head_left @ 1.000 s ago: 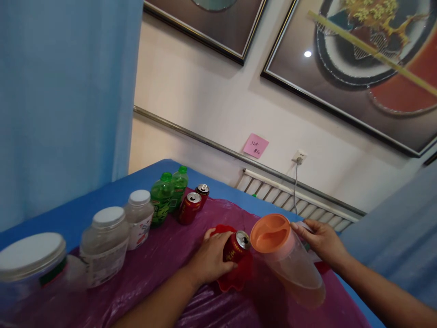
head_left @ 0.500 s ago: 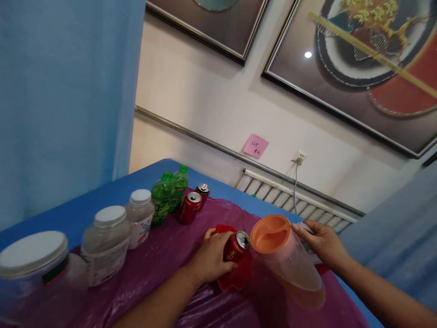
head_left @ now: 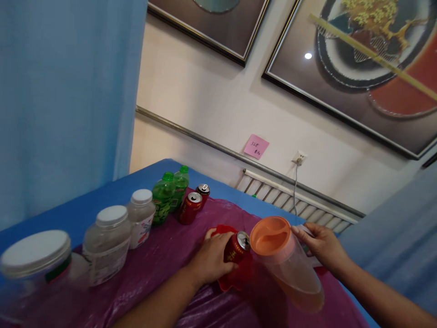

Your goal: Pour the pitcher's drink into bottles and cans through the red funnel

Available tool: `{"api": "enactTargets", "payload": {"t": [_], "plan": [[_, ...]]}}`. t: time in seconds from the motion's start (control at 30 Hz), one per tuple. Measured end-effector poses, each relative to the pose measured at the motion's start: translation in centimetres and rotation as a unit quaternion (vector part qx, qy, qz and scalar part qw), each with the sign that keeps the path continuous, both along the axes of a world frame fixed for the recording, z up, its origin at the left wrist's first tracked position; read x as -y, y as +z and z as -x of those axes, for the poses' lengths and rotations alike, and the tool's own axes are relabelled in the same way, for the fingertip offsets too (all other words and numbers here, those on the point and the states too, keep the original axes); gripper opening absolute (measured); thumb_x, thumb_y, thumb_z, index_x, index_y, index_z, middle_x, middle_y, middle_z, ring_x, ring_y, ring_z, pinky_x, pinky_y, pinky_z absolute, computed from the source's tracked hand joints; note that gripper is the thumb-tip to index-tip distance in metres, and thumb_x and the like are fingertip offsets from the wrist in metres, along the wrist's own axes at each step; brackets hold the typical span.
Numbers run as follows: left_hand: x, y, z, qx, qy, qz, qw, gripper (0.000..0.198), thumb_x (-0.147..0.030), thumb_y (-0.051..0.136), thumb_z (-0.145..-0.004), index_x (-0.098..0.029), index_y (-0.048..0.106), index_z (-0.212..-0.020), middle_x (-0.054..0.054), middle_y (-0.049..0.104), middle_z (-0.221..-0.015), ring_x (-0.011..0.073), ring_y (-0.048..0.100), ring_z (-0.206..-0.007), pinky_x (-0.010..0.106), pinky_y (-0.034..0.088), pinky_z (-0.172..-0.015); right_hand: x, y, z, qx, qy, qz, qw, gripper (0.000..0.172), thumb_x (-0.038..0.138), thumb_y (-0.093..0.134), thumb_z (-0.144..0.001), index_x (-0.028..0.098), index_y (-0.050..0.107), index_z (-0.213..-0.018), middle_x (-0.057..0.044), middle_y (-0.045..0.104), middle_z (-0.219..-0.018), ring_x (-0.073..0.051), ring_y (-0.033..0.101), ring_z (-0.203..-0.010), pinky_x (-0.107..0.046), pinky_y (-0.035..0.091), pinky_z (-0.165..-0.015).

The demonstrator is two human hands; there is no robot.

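My left hand (head_left: 214,257) is wrapped round a red drink can (head_left: 235,248), its opened silver top tilted toward the pitcher. Under the can lies a red scallop-edged dish (head_left: 227,284), partly hidden by hand and can. By its pale handle, my right hand (head_left: 322,241) grips a clear pitcher (head_left: 297,278) with an orange lid. The pitcher leans left, its lid's rim close against the can's top; I cannot tell if they touch. Pale brownish liquid shows in the pitcher's lower part. Any stream between spout and can is not visible.
Left of my hands stand clear jars with white lids (head_left: 106,246), two green bottles (head_left: 163,198) and two more red cans (head_left: 191,208). A purple plastic sheet (head_left: 164,269) covers the blue table (head_left: 102,196). Behind are a radiator (head_left: 273,193) and a blue curtain (head_left: 68,91).
The pitcher has shifted very slightly, its base moving a little left and down. My left hand and the can stay almost where they were.
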State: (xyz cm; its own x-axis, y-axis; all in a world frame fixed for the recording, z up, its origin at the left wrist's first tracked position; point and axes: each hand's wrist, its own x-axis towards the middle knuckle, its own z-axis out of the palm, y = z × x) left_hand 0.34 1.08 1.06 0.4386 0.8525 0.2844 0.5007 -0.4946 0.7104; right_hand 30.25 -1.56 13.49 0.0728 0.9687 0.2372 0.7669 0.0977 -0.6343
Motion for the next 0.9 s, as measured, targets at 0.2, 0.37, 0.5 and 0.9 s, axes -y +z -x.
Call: {"api": "enactTargets", "payload": {"t": [0.2,0.37,0.5,0.9], "plan": [[0.07,0.07,0.00,0.012,0.001,0.000,1.000,0.064,-0.031,0.084,-0.065,-0.028,0.061,-0.125,0.007,0.071,-0.127,0.0318,0.061,-0.123,0.053,0.017,-0.119,0.17,0.09,0.14,-0.011,-0.005,0.013,1.000,0.056,0.074,0.062,-0.075,0.022,0.048,-0.057,0.005,0.039,-0.055,-0.013,0.041,-0.053,-0.024,0.042,-0.046],[0.18,0.16,-0.02,0.010,0.001,0.001,1.000,0.064,-0.029,0.084,-0.065,-0.029,0.061,-0.125,0.007,0.071,-0.127,0.0308,0.061,-0.123,0.053,0.018,-0.119,0.22,0.15,0.14,-0.016,-0.004,0.031,0.999,0.057,0.075,0.061,-0.075,0.022,0.048,-0.060,0.004,0.038,-0.058,-0.013,0.040,-0.054,-0.025,0.041,-0.048],[0.20,0.14,-0.03,0.004,0.001,-0.001,1.000,0.063,-0.029,0.083,-0.066,-0.029,0.061,-0.125,0.007,0.072,-0.127,0.0301,0.061,-0.122,0.053,0.018,-0.119,0.24,0.13,0.10,-0.018,-0.004,0.038,0.999,0.058,0.077,0.060,-0.075,0.023,0.046,-0.060,0.005,0.035,-0.057,-0.013,0.037,-0.055,-0.025,0.039,-0.048],[0.12,0.30,-0.03,-0.004,0.001,0.007,1.000,0.064,-0.032,0.085,-0.065,-0.030,0.062,-0.125,0.006,0.071,-0.129,0.0314,0.060,-0.124,0.053,0.017,-0.120,0.25,0.00,0.01,0.002,-0.008,0.035,0.999,0.056,0.075,0.058,-0.077,0.022,0.049,-0.061,0.005,0.037,-0.058,-0.013,0.040,-0.054,-0.025,0.040,-0.049]]}}
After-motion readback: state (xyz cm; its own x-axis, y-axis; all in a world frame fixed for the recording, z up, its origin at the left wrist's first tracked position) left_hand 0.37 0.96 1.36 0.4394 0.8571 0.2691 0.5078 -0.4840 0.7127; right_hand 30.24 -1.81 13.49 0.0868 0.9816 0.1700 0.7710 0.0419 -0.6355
